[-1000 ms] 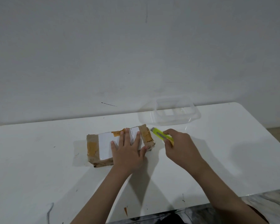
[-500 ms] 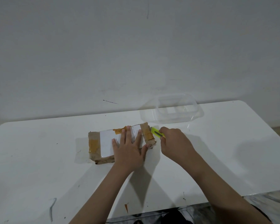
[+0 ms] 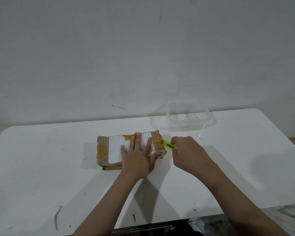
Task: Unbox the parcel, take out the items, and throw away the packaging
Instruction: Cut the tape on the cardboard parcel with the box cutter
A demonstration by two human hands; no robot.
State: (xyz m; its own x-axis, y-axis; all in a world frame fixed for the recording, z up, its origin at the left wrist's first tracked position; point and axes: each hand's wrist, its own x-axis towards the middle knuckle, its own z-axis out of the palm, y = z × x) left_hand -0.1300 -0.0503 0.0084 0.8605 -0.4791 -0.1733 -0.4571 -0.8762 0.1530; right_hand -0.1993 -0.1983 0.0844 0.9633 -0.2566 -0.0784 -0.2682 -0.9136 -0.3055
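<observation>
Pressing flat, left hand [image 3: 138, 158] steadies parcel [image 3: 115, 148] on white table [image 3: 41, 167]; right hand [image 3: 188, 153] grips yellow cutter [image 3: 168, 144].

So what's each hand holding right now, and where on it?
Right hand grips the cutter by its rear; left hand lies flat on the parcel, holding nothing.

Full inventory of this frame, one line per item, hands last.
parcel: 1, brown with tan tape, centre of table
label: 1, white, on parcel top
utility knife: 1, yellow-green, at parcel's right end
plastic container: 1, clear, back of table beside wall
table: 1, white, scuffed
wall: 1, grey-white, behind table
left hand: 1, fingers flat, presses on parcel top
right hand: 1, grips utility knife
</observation>
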